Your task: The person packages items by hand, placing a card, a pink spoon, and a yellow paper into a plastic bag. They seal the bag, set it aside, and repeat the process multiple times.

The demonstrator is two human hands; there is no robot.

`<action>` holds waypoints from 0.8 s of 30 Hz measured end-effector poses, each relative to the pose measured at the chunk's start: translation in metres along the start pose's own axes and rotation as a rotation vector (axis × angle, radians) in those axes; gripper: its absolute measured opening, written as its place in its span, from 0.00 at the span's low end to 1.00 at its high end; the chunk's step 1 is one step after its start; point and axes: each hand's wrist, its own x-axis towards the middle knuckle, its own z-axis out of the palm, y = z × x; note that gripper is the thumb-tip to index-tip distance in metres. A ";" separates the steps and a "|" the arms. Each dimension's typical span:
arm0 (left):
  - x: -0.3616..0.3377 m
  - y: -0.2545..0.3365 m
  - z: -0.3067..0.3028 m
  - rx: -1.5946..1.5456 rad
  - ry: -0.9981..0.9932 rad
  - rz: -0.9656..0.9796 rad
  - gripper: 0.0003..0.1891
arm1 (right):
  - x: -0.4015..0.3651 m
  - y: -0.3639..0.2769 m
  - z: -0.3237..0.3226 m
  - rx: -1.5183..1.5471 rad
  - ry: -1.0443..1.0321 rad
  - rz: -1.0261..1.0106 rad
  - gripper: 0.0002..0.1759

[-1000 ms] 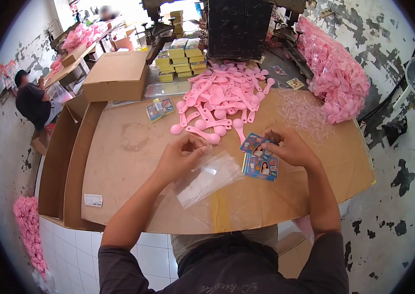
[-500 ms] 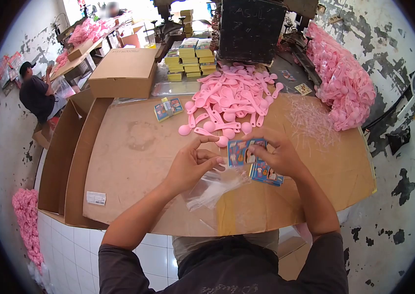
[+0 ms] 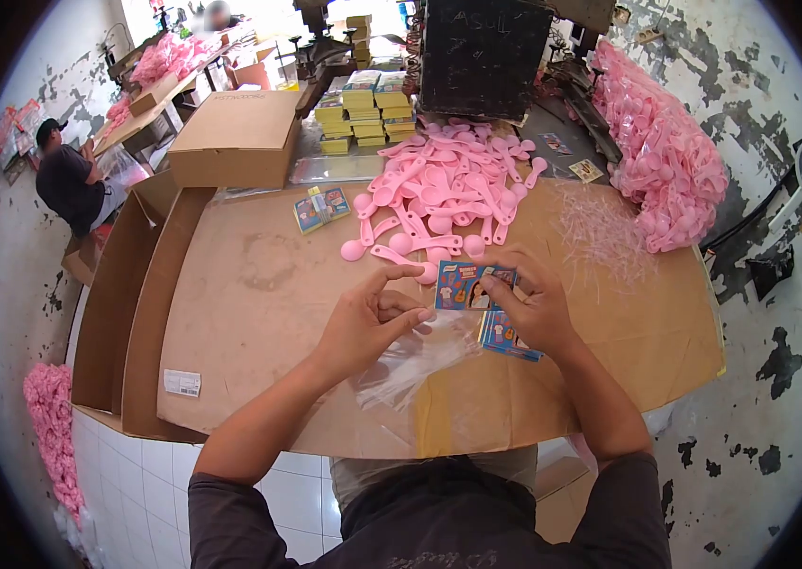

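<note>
My right hand (image 3: 531,302) pinches a blue printed card (image 3: 459,287) between thumb and fingers, its picture side facing up. Just below that card lies a small stack of matching blue cards (image 3: 507,336) on the cardboard. My left hand (image 3: 371,317) is at the card's left, thumb and forefinger apart, with nothing visible between them. Clear plastic bags (image 3: 406,370) lie flat below and between my hands. Beyond my fingers a heap of pink plastic spoons (image 3: 439,185) spreads over the cardboard, the closest ones near my left fingertips.
A banded card bundle (image 3: 321,210) lies left of the spoons. Card stacks (image 3: 363,104) and a closed carton (image 3: 235,137) stand behind. Clear strips (image 3: 610,237) lie at right, beside a big bag of pink spoons (image 3: 662,142). A person (image 3: 74,180) sits far left.
The card in my right hand has tipped flatter, showing more of its printed face. My left thumb and forefinger have shifted slightly. The view has moved a little.
</note>
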 end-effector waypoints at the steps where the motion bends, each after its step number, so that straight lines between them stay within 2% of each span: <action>1: 0.000 0.000 0.000 0.004 -0.001 0.001 0.26 | 0.000 0.001 0.001 0.016 -0.008 -0.004 0.16; 3: 0.001 -0.002 -0.001 -0.006 -0.005 0.002 0.26 | 0.000 0.003 0.000 0.044 -0.021 -0.013 0.17; 6: 0.001 -0.007 -0.001 0.000 -0.012 0.032 0.27 | -0.001 0.002 -0.008 -0.067 -0.250 -0.022 0.16; 9: -0.001 -0.015 0.000 0.101 -0.029 0.099 0.27 | -0.001 0.002 0.000 -0.010 -0.304 -0.080 0.17; 12: -0.003 -0.018 0.001 0.148 -0.054 0.110 0.26 | -0.001 -0.013 0.007 0.041 -0.310 0.029 0.18; 17: -0.003 -0.005 0.002 0.023 -0.045 0.036 0.27 | 0.001 0.002 -0.005 -0.007 -0.278 -0.058 0.15; 21: -0.005 -0.009 0.001 0.231 -0.080 0.081 0.28 | -0.006 0.005 0.005 0.014 -0.350 -0.054 0.16; 23: -0.007 -0.005 0.004 0.325 -0.100 0.093 0.29 | -0.012 0.000 0.019 0.137 -0.278 0.051 0.17; 24: -0.007 -0.006 0.004 0.264 -0.068 0.084 0.30 | -0.014 -0.001 0.023 0.197 -0.240 0.105 0.18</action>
